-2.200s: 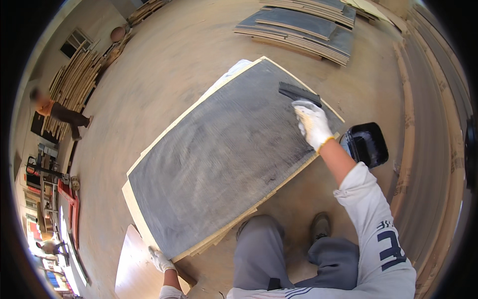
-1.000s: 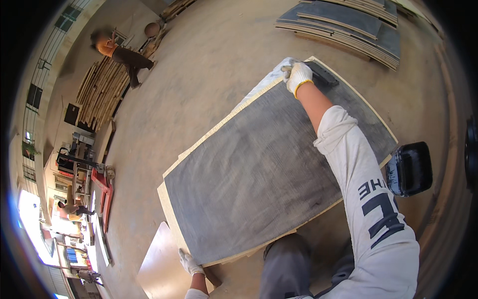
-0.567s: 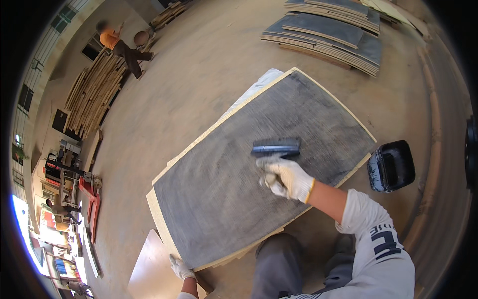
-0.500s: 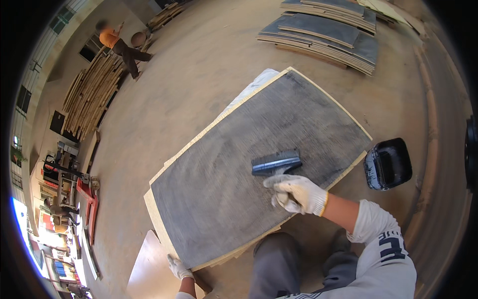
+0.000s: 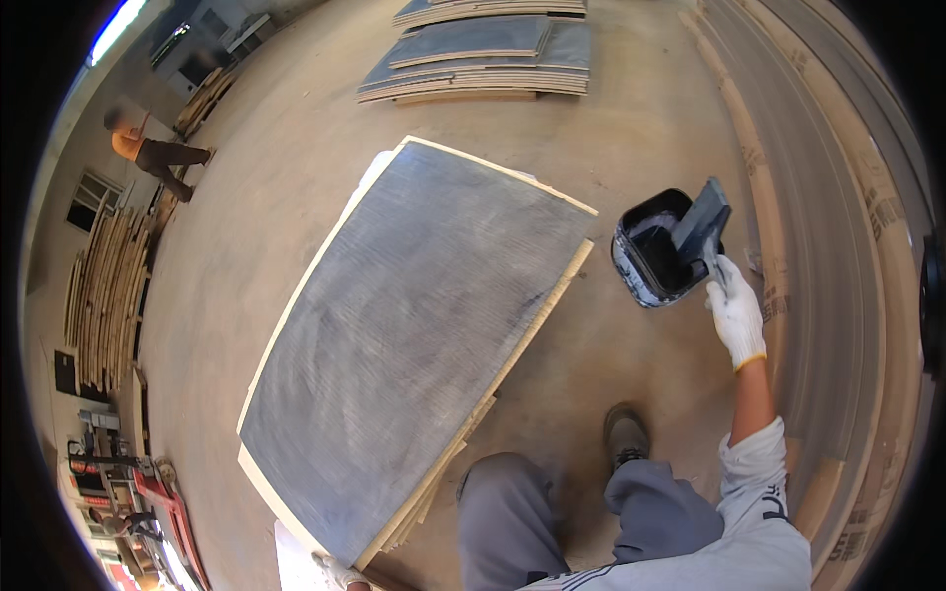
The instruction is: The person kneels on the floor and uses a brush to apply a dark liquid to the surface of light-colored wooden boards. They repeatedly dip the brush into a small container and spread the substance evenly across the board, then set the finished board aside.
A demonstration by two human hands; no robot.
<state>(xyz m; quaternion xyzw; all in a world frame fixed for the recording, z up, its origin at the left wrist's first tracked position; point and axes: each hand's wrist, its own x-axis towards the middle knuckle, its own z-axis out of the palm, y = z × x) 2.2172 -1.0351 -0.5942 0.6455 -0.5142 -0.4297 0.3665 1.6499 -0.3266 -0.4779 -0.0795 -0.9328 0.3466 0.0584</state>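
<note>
A large dark-coated board [image 5: 414,325] with pale wooden edges lies on a stack before me. In my gloved right hand [image 5: 736,310] I grip the handle of a wide flat brush [image 5: 704,219]. Its broad head is tilted over a black tub [image 5: 625,258] on the right, whose outside is smeared with pale paint. Dark liquid seems to sit in the tub. My gloved left hand [image 5: 340,573] holds the board's near left corner, partly cut off by the lower edge of the picture.
Stacked dark panels [image 5: 473,59] lie on the floor at the far side. Long brown wrapped lengths [image 5: 759,187] run along the right. A person in orange [image 5: 133,146] stands far left, near leaning planks [image 5: 106,295]. A red frame [image 5: 168,512] stands lower left.
My right hand has carried the brush off the board's surface and over to the tub. The view has swung right. My left hand stays at the board's corner.
</note>
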